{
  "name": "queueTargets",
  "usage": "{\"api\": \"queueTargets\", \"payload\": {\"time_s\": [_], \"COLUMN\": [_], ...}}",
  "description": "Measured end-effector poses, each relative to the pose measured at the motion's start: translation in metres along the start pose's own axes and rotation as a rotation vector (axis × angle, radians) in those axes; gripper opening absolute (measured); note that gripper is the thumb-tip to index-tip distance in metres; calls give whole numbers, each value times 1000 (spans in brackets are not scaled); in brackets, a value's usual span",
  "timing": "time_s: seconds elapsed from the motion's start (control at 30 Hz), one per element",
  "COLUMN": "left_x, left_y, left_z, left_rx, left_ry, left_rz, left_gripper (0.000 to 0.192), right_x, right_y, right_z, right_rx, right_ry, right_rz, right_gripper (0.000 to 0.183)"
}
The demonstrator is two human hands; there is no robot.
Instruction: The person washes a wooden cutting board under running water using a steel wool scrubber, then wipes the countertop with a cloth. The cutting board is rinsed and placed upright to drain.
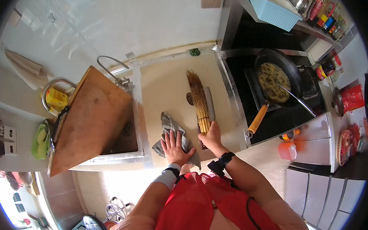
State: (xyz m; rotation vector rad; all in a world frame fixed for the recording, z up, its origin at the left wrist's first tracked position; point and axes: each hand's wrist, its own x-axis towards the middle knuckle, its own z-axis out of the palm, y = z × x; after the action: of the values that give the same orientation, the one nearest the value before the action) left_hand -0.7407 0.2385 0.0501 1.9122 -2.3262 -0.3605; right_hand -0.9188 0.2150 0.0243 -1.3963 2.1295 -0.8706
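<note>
My left hand [176, 150] lies flat on a crumpled grey cloth [172, 123] on the beige countertop [166, 84], its fingers spread slightly. To the right, my right hand [211, 137] is wrapped around the bound handle end of a straw pot-scrubbing brush [198, 96], whose bristles point towards the wall. Partly under the brush is a knife with a broad grey blade [211, 105]; the brush and my hand hide much of it. A small dark round object [189, 98] shows at the brush's left side.
Over the sink [110, 151] at left leans a large wooden cutting board [88, 121], near a curved faucet [113, 68]. On the black stove [235, 80] at right, a wok [290, 64] holds food and a metal utensil [300, 103]; its wooden handle [257, 118] points towards me.
</note>
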Motion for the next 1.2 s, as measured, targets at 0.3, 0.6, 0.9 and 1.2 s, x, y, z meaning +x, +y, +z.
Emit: {"api": "queueTargets", "payload": {"time_s": [0.3,0.6,0.9,1.2], "left_x": [1,-1,-7,-2], "left_y": [1,-11,-15,-19], "left_z": [-3,11,19,23], "left_rx": [50,-35,-163,-269], "left_ry": [-71,7,-145,-50], "left_rz": [-17,138,135,206], "left_gripper": [108,89,79,78], "right_x": [49,86,84,57], "right_y": [-57,-118,-147,-146], "right_z": [44,84,118,106], "right_rx": [30,42,152,-18], "right_ry": [-133,-193,-284,-391], "right_rz": [-134,-165,-120,-276], "right_gripper": [56,49,51,63]}}
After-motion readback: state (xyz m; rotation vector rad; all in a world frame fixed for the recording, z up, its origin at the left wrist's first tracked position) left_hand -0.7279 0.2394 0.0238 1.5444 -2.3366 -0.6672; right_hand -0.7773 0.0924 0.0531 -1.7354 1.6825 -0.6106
